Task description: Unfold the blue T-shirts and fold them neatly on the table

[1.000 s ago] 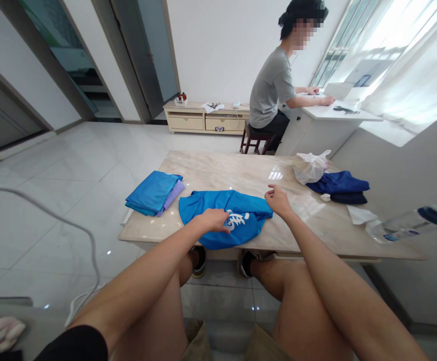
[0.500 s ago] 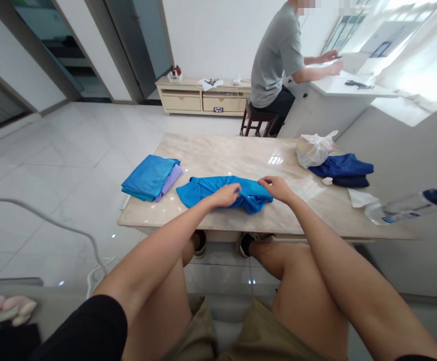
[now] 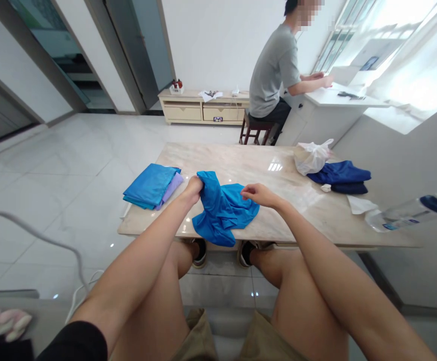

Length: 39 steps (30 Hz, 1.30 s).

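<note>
A bright blue cloth [image 3: 226, 205] lies crumpled on the marble-topped table [image 3: 289, 220], and one part of it droops over the front edge. My left hand [image 3: 193, 189] is closed round its upper left end and holds that end up off the table. At the cloth's right side is my right hand [image 3: 261, 194], fingers loosely curled and a little apart, with the fingertips over the fabric. Whether they touch it is hard to make out. Left of my left hand sits a stack of folded blue cloth [image 3: 152, 185] with a purple cloth [image 3: 171, 190] beneath.
At the table's right stand a white plastic bag [image 3: 312, 156], dark blue fabric [image 3: 340, 175], a paper sheet [image 3: 361, 204] and a clear bottle [image 3: 406, 213] lying tilted. A person [image 3: 274, 70] sits on a stool beyond, at a white desk. A low cabinet [image 3: 184, 113] lines the back wall.
My left hand has moved left and taken up the cloth's left end. The cloth has gone from a long flat strip to a bunched heap. My right hand has shifted slightly left.
</note>
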Each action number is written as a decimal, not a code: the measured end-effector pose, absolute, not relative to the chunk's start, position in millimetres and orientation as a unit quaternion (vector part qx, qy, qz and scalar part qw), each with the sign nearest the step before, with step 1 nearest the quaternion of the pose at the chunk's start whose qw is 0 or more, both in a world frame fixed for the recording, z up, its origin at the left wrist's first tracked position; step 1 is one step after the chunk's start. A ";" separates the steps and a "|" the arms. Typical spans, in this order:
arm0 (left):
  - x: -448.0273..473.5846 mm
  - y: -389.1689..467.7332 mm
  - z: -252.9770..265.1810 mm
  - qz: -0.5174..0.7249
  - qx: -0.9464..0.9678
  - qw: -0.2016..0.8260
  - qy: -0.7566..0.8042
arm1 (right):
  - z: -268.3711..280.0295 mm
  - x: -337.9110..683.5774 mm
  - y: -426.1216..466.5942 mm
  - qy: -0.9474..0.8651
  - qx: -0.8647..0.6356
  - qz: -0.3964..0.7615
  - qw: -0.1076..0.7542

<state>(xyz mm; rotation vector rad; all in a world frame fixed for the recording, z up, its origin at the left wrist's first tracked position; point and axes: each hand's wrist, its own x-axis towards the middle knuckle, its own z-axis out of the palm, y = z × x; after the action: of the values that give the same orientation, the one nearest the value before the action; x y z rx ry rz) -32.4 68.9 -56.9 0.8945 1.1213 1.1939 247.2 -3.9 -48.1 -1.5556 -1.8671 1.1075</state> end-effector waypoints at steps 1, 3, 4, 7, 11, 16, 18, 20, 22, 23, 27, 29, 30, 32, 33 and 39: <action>-31.0 68.3 -52.3 0.507 0.385 0.601 0.483 | -46.9 244.5 -5.8 -0.685 -0.563 0.401 0.230; -26.1 64.4 -41.9 0.499 0.400 0.612 0.466 | -46.5 234.8 -11.6 -0.700 -0.544 0.416 0.204; -22.2 61.0 -36.7 0.501 0.415 0.612 0.450 | -47.2 228.2 -14.7 -0.707 -0.535 0.422 0.191; -3.8 50.3 -23.2 0.522 0.433 0.614 0.404 | -49.7 208.2 -19.7 -0.734 -0.510 0.401 0.201; 13.6 52.8 -13.0 0.562 0.389 0.615 0.394 | -44.6 203.8 -13.4 -0.730 -0.529 0.343 0.263; -17.9 74.7 -19.0 0.582 0.414 0.442 0.543 | -30.5 228.2 -3.0 -0.622 -0.548 0.366 0.423; -32.8 77.0 -24.2 0.550 0.433 0.351 0.622 | -28.5 234.6 -1.3 -0.572 -0.556 0.367 0.479; -38.5 72.4 -27.9 0.504 0.498 0.323 0.627 | -28.7 235.5 -0.6 -0.544 -0.562 0.372 0.500; -32.7 61.9 -29.8 0.443 0.597 0.347 0.571 | -29.6 232.0 -0.3 -0.540 -0.561 0.382 0.498; -26.3 55.6 -30.5 0.409 0.646 0.361 0.535 | -29.7 229.4 -0.3 -0.545 -0.558 0.384 0.494; 7.3 35.6 -35.4 0.279 0.786 0.386 0.395 | -26.6 221.8 -3.0 -0.573 -0.560 0.358 0.479; 19.6 34.0 -38.5 0.248 0.808 0.392 0.363 | -23.4 221.9 -5.7 -0.579 -0.568 0.341 0.476; 23.3 35.3 -39.8 0.245 0.808 0.395 0.361 | -21.6 222.8 -7.2 -0.577 -0.573 0.336 0.475; 26.1 40.3 -41.4 0.252 0.798 0.406 0.368 | -18.3 225.8 -9.8 -0.571 -0.582 0.324 0.480; 25.6 43.3 -41.6 0.261 0.790 0.409 0.374 | -16.8 227.7 -10.8 -0.569 -0.585 0.315 0.485; 14.3 50.8 -30.2 0.380 0.701 0.460 0.392 | -18.2 231.3 -12.9 -0.596 -0.581 0.342 0.436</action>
<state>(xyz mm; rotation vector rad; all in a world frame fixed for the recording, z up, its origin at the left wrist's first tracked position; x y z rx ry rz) 14.3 50.8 -30.2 1.7249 0.9639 0.9345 231.3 -12.9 -18.2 -1.4447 -1.4836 0.8510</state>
